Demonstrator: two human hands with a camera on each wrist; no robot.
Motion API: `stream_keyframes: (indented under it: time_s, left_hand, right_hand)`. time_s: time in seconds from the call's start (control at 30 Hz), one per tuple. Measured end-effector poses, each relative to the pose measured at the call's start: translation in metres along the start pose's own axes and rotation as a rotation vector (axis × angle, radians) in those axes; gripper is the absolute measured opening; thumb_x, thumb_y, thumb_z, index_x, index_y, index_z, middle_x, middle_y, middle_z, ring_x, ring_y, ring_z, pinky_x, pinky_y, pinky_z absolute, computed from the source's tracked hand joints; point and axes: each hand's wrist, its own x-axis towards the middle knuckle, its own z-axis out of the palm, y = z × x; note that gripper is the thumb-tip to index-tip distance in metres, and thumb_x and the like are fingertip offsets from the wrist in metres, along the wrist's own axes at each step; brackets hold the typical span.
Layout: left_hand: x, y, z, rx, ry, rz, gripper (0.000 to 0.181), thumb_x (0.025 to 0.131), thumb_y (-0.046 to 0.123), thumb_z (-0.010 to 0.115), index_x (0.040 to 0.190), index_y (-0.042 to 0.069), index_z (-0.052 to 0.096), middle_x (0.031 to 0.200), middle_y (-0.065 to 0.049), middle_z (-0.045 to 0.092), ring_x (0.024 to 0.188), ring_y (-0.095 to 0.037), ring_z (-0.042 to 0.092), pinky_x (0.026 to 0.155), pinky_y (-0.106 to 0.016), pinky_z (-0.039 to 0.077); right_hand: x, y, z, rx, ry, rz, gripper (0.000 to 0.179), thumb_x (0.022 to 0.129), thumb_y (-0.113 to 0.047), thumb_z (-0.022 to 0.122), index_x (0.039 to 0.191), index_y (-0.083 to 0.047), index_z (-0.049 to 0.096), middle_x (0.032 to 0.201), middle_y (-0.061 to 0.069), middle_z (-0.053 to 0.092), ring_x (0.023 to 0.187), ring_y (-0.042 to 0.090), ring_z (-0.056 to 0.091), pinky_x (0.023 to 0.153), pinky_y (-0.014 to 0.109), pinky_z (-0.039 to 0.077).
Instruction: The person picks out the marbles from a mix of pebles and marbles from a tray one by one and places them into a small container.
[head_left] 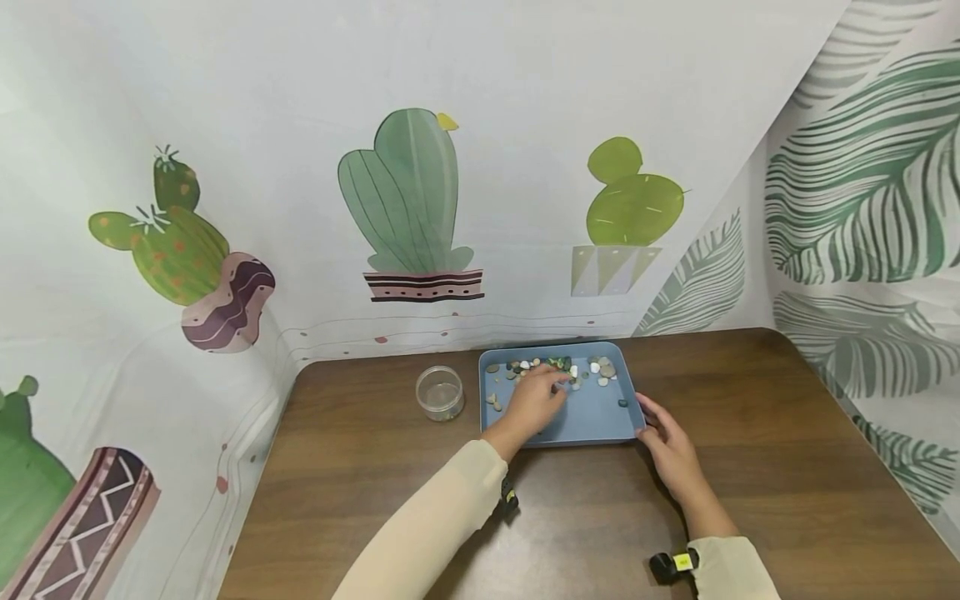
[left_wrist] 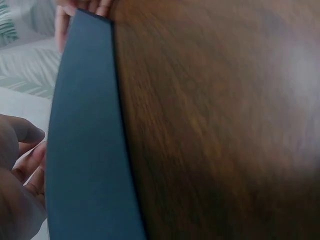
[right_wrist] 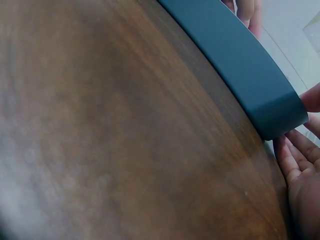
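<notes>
A shallow blue tray (head_left: 585, 421) holds small pebbles (head_left: 605, 368) in white, grey, tan and dark green, most of them along its far side. My left hand (head_left: 536, 402) reaches in over the tray, its fingertips close above the pebbles. The left wrist view shows its thumb and fingers near each other behind the tray wall (left_wrist: 87, 125); I cannot tell whether they pinch a pebble. At the tray's near right corner, my right hand (head_left: 671, 450) grips the edge. In the right wrist view its fingers (right_wrist: 287, 157) meet the bottom of the corner, with the thumb higher up.
Left of the tray stands a round clear container (head_left: 440, 393). Both rest on a brown wooden table (head_left: 360, 467), its far edge along a cloth backdrop (head_left: 525, 167) printed with cacti. A lone dark pebble (head_left: 623, 403) lies near the tray's right side.
</notes>
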Motion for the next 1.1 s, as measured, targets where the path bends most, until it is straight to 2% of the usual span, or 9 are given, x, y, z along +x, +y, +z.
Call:
stream_keyframes:
  time_s: [0.1,0.23,0.43,0.53,0.73,0.97,1.1]
  left_hand:
    - [0.003,0.002,0.0,0.058,-0.027,0.023,0.03,0.098,0.017,0.06,0.126,0.017,0.071,0.118,0.001,0.068,0.094,-0.008,0.064,0.077,-0.017,0.052]
    - [0.007,0.003,-0.001,0.087,-0.028,0.035,0.03,0.099,0.015,0.06,0.126,0.017,0.071,0.117,0.001,0.067,0.097,-0.01,0.063,0.08,-0.021,0.052]
    - [0.012,0.002,0.002,0.211,-0.041,0.074,0.03,0.1,0.018,0.059,0.129,0.017,0.069,0.124,0.001,0.066,0.113,-0.012,0.064,0.098,-0.024,0.053]
    - [0.015,0.002,0.005,0.247,-0.043,0.086,0.031,0.101,0.019,0.058,0.131,0.018,0.068,0.127,0.002,0.065,0.117,-0.012,0.063,0.102,-0.024,0.051]
    - [0.021,0.005,0.006,0.258,-0.043,0.081,0.031,0.102,0.019,0.057,0.13,0.019,0.069,0.126,0.003,0.066,0.116,-0.012,0.064,0.099,-0.025,0.053]
    - [0.023,0.007,0.008,0.337,-0.037,0.123,0.03,0.103,0.02,0.056,0.128,0.021,0.07,0.122,0.005,0.067,0.109,-0.011,0.064,0.092,-0.024,0.054]
    - [0.024,0.007,0.01,0.376,-0.056,0.139,0.03,0.104,0.02,0.053,0.128,0.022,0.07,0.121,0.006,0.067,0.108,-0.011,0.064,0.091,-0.024,0.054]
  right_hand:
    - [-0.001,-0.001,0.0,0.003,-0.002,0.005,0.053,0.099,0.002,0.051,0.151,-0.007,0.045,0.152,0.022,0.046,0.121,-0.005,0.048,0.092,-0.001,0.039]
    - [-0.001,-0.002,0.0,0.008,-0.003,0.006,0.053,0.099,0.001,0.051,0.151,-0.007,0.045,0.153,0.022,0.046,0.121,-0.004,0.048,0.092,-0.001,0.04]
    - [-0.001,-0.001,0.0,0.009,-0.003,0.01,0.053,0.099,0.002,0.051,0.151,-0.007,0.044,0.153,0.023,0.046,0.121,-0.003,0.048,0.093,-0.001,0.039]
    - [-0.001,-0.001,0.0,0.012,-0.003,0.009,0.054,0.099,0.002,0.051,0.151,-0.006,0.044,0.153,0.023,0.046,0.121,-0.003,0.048,0.093,-0.001,0.039]
    - [0.0,-0.001,0.0,0.013,-0.002,0.003,0.054,0.099,0.002,0.051,0.151,-0.007,0.045,0.153,0.023,0.046,0.121,-0.004,0.048,0.092,-0.001,0.04]
    - [0.001,0.0,-0.001,-0.003,-0.016,0.025,0.054,0.1,-0.001,0.051,0.153,-0.008,0.042,0.154,0.022,0.044,0.123,-0.003,0.046,0.092,-0.002,0.04]
    - [0.0,0.0,-0.001,-0.004,-0.024,0.041,0.054,0.101,-0.002,0.052,0.154,-0.009,0.041,0.156,0.022,0.043,0.124,-0.002,0.046,0.092,-0.003,0.039]
